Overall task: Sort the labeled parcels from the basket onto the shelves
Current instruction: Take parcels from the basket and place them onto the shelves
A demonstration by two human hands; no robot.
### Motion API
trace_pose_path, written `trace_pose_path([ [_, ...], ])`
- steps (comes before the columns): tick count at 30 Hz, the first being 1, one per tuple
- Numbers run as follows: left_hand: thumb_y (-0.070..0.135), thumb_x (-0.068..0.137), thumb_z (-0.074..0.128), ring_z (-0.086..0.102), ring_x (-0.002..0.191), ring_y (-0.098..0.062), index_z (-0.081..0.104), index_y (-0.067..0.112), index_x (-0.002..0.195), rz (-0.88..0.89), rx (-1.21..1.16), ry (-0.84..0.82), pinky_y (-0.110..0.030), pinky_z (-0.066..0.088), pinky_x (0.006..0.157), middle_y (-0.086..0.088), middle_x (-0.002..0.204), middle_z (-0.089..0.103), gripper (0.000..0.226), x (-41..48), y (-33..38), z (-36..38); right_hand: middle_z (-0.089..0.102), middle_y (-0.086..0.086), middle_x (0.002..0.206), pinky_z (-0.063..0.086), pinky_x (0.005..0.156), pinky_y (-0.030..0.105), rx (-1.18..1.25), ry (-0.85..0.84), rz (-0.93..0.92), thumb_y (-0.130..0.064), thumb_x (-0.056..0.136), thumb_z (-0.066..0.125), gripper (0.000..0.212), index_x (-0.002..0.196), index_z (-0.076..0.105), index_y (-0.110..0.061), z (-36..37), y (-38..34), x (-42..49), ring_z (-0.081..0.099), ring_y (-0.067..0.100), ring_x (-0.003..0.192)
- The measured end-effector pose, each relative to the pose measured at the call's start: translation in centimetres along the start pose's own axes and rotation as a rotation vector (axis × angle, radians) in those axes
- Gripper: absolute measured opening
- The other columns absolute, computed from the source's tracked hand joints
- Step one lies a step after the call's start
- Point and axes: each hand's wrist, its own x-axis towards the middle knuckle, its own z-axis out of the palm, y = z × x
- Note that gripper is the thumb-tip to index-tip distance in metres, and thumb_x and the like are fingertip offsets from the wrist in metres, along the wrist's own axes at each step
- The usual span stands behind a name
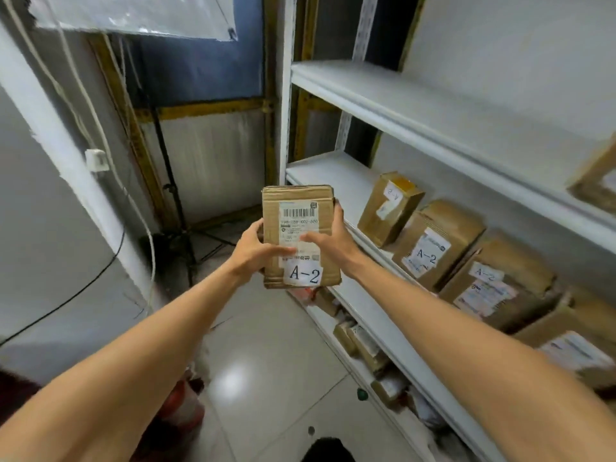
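A: Anything stored on the shelves?

B: Yes. On the right, a white metal shelving unit [286,95]. Along its middle shelf [330,175], a row of four brown cardboard parcels [436,243], side by side and tilted back, with handwritten "A-2" legible on the second from the far end. At the right edge of the upper shelf [416,95], one corner of another box [596,181]. Below the middle shelf, more small parcels [363,348], too blurred to read.

A: And in the hands?

B: One flat brown parcel [300,228], held upright in the air at the centre, just left of the shelving unit's front. On its face, a printed barcode label, and below that a white sticker [303,275] marked "A-2". Gripped from the left by the left hand [256,251], with the thumb laid across the front and the fingers [257,228] curled round the edge towards the back. Gripped from the right by the right hand [330,240], with the thumb pressed flat on the label and the fingers [337,210] wrapped behind, tips showing at the upper right edge. Bare forearms reaching in from the near corners.

A: What of the room?

B: Underfoot, a glossy pale tiled floor [266,361] with a bright reflection. To the left, a grey wall [50,211] with a white socket [96,160]. In the far corner, a black tripod stand [180,228] before a blue panel [200,68] framed in yellow. Near left on the floor, something red [181,405], too blurred to identify.
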Motion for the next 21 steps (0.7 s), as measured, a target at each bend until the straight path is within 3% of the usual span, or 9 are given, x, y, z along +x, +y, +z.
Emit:
trace_pose_path([
  [3,0.016,0.065,0.084,0.065,0.100,-0.019,0.037,0.022,0.140,-0.064,0.026,-0.065,-0.041,0.056,0.076,-0.002,0.117,0.064,0.089,2.7,-0.4,0.8,0.058,0.006,0.132,0.044,0.101,0.056,0.006,0.058,0.100,-0.016,0.077,0.072,0.102,0.151,0.002,-0.018,-0.5,1.3,1.1,0.058,0.024,0.118],
  [6,0.013,0.065,0.084,0.066,0.098,-0.019,0.037,0.022,0.141,-0.102,0.053,-0.136,-0.043,0.057,0.079,-0.002,0.113,0.066,0.089,6.1,-0.5,2.1,0.059,0.006,0.130,0.046,0.098,0.057,0.043,0.142,0.174,-0.023,0.071,0.068,0.102,0.151,0.004,-0.022,-1.6,2.8,2.9,0.060,0.026,0.113],
  [9,0.011,0.065,0.084,0.067,0.097,-0.020,0.035,0.021,0.142,-0.113,0.056,-0.203,-0.044,0.057,0.081,-0.004,0.113,0.066,0.092,9.8,0.1,3.0,0.056,0.010,0.134,0.045,0.100,0.053,0.073,0.175,0.209,-0.004,0.080,0.063,0.095,0.151,0.002,-0.017,-2.9,3.6,5.4,0.057,0.025,0.116],
  [11,0.010,0.064,0.085,0.066,0.100,-0.021,0.033,0.020,0.143,-0.114,0.059,-0.220,-0.047,0.056,0.085,-0.006,0.117,0.064,0.095,12.2,0.8,3.3,0.052,0.010,0.136,0.044,0.102,0.051,0.086,0.183,0.211,0.006,0.077,0.059,0.097,0.151,0.002,-0.019,-3.9,3.7,7.5,0.052,0.026,0.121],
  [15,0.011,0.063,0.085,0.065,0.105,-0.021,0.035,0.020,0.141,-0.069,0.088,-0.246,-0.046,0.054,0.090,-0.005,0.121,0.063,0.093,16.2,3.4,3.5,0.047,0.009,0.141,0.041,0.105,0.052,0.084,0.201,0.210,0.011,0.073,0.058,0.106,0.150,-0.001,-0.031,-5.6,2.8,11.2,0.046,0.028,0.129],
  [21,0.007,0.069,0.080,0.066,0.102,-0.021,0.043,0.017,0.133,0.008,0.110,-0.351,-0.044,0.055,0.089,-0.007,0.118,0.064,0.074,19.8,6.4,3.0,0.043,0.011,0.145,0.040,0.106,0.055,0.063,0.251,0.212,0.008,0.075,0.066,0.115,0.151,-0.012,-0.029,-6.7,1.1,13.8,0.043,0.030,0.133],
])
